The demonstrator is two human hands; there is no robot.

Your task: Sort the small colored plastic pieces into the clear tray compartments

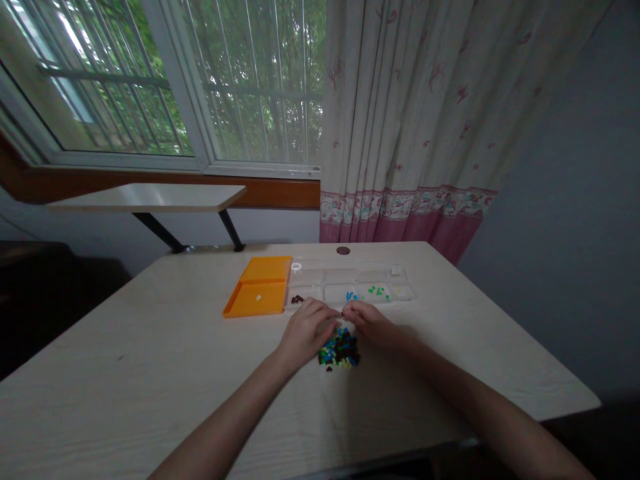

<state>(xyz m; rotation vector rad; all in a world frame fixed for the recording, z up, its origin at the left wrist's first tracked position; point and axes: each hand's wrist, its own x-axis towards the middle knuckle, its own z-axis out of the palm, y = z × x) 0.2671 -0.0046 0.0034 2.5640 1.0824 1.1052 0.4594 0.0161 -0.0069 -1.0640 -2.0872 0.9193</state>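
Note:
My left hand (309, 328) is curled at the left edge of a heap of tiny building bricks (340, 350) in dark brown, blue, green and pale yellow. My right hand (371, 323) is closed in a pinch at the far right side of the heap. The fingertips of both hands nearly meet, with a small dark speck between them. What either hand grips is too small to make out. Just beyond the hands lies a clear compartment tray (324, 285). Its near row holds brown bricks (297, 299), blue bricks (351, 296), green bricks (379, 291) and a few yellowish pieces (401, 291).
An open orange case (265, 270) lies left of the tray, with a small pale piece (259, 297) inside. A raised shelf (165, 195) stands on the pale wooden table (150, 360) at the back left. Behind are a barred window and a curtain (400, 120).

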